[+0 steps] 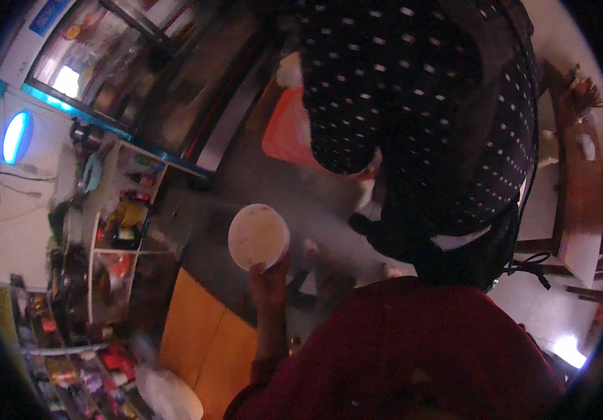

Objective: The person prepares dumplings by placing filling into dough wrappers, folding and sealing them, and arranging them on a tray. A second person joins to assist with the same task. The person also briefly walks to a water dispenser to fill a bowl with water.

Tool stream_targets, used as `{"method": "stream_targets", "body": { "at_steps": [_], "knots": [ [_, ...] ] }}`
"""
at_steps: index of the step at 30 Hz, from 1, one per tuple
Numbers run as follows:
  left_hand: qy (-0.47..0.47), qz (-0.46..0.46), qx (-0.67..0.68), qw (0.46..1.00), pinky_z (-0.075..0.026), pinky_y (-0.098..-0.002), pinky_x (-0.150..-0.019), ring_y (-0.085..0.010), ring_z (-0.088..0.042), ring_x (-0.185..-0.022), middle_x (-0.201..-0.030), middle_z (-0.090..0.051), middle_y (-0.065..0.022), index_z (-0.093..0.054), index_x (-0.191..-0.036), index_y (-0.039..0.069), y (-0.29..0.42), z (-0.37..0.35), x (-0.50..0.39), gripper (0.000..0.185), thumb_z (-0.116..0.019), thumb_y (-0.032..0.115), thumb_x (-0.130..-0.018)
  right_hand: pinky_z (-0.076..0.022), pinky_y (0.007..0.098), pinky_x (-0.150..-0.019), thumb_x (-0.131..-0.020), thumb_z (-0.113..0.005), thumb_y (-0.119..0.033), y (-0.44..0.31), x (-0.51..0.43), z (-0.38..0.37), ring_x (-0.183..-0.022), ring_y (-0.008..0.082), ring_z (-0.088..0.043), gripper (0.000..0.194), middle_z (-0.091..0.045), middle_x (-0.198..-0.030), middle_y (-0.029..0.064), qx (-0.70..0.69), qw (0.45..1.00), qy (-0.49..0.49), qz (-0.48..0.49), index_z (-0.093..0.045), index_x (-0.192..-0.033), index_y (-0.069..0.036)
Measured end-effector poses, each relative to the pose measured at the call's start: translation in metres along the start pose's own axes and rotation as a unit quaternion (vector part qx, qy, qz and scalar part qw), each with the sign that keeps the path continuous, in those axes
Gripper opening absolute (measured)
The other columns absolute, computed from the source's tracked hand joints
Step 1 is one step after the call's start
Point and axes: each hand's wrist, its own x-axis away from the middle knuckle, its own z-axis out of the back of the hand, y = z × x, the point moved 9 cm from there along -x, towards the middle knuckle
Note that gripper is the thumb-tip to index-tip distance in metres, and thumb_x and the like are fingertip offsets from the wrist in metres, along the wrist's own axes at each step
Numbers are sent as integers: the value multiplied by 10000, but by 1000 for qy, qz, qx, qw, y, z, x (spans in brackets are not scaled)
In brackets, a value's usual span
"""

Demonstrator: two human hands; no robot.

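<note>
My left hand (270,273) reaches forward from a maroon sleeve and grips a round pale bowl or dish (258,237) by its near edge. Thumb and fingers are at the rim, and the bowl's face is turned towards the camera. Whether it contains anything cannot be told. My right hand is out of view. Close in front and to the right is another person in a dark garment with white dots (417,105), which covers much of the view.
An orange wooden tabletop (207,336) lies left of my arm. Beyond my hand stands a red plastic container or stool (288,131). Packed shelves (94,283) line the left, below a glass-fronted cabinet (107,68). A wooden table (579,173) and a dark cable (535,262) are at the right.
</note>
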Motion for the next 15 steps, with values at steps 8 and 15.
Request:
{"method": "stream_targets", "body": {
  "at_steps": [8, 15],
  "knots": [
    [-47, 136, -24, 989, -333, -530, -1033, -359, -371, -1231, -1314, -397, -172, -324, -1315, 29, 35, 26, -96, 674, -606, 67, -705, -496, 425, -624, -751, -563, -233, -98, -4, -16, -750, 294, -617, 186, -638, -799, 129, -24, 994, -12, -101, -666, -735, -79],
    [-99, 206, -98, 969, -387, -477, -1003, -335, -412, -1205, -1313, -409, -149, -327, -1319, 36, 73, 0, -178, 651, -555, 63, -710, -499, 423, -625, -749, -565, -236, -187, -19, -10, -755, 292, -620, 189, -643, -809, 127, -83, 981, -1, -178, -669, -743, -79]
  ]
}}
